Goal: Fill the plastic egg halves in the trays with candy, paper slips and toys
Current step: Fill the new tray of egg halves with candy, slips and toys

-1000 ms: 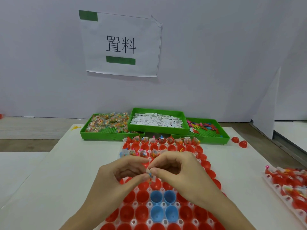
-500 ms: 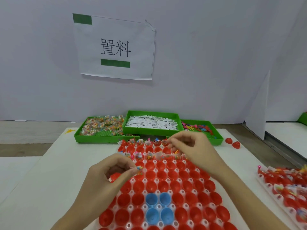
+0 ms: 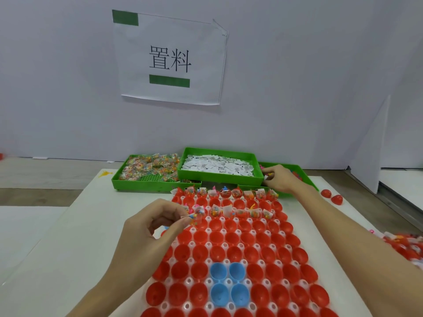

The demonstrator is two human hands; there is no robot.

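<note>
Left hand [image 3: 151, 227]: raised over the egg tray's [image 3: 190, 229] left edge, thumb and forefinger pinching a small candy packet [image 3: 193, 216]. Egg halves [image 3: 231, 250]: red, four blue, open side up; the two far rows filled. Right hand [image 3: 278, 179]: stretched to the toy tray [image 3: 304, 175], fingers curled, pinching a white slip [image 3: 266, 177].
</note>
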